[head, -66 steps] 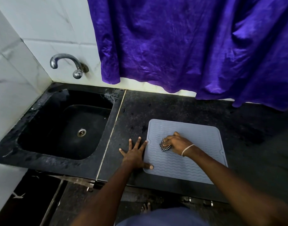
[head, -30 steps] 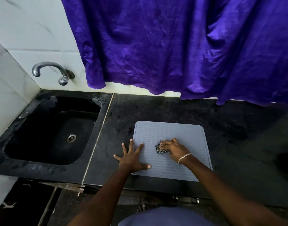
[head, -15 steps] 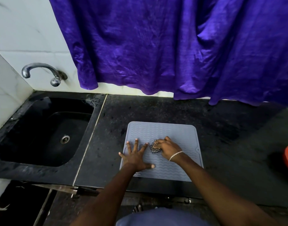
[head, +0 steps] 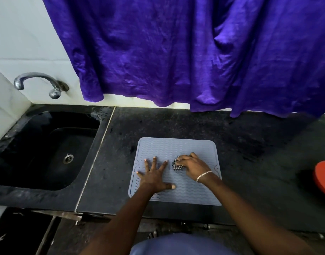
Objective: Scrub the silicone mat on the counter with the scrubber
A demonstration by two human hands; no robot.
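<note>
A grey silicone mat [head: 178, 147] with a wavy ribbed surface lies flat on the black counter [head: 240, 144], near its front edge. My left hand [head: 154, 174] lies flat on the mat's left half, fingers spread and straight. My right hand [head: 192, 165], a silver bracelet on its wrist, grips a small black-and-white checked scrubber [head: 176, 165] and holds it against the middle of the mat. Most of the scrubber is hidden under the fingers.
A black sink [head: 47, 150] with a metal drain is set into the counter at the left, under a chrome tap [head: 36, 83]. A purple curtain [head: 176, 52] hangs over the back wall. A red round object [head: 323, 178] sits at the right edge.
My left hand has slid from the mat's left edge fully onto the mat. My right hand with the scrubber has shifted a little on the mat. The camera has turned right, showing the red object.
</note>
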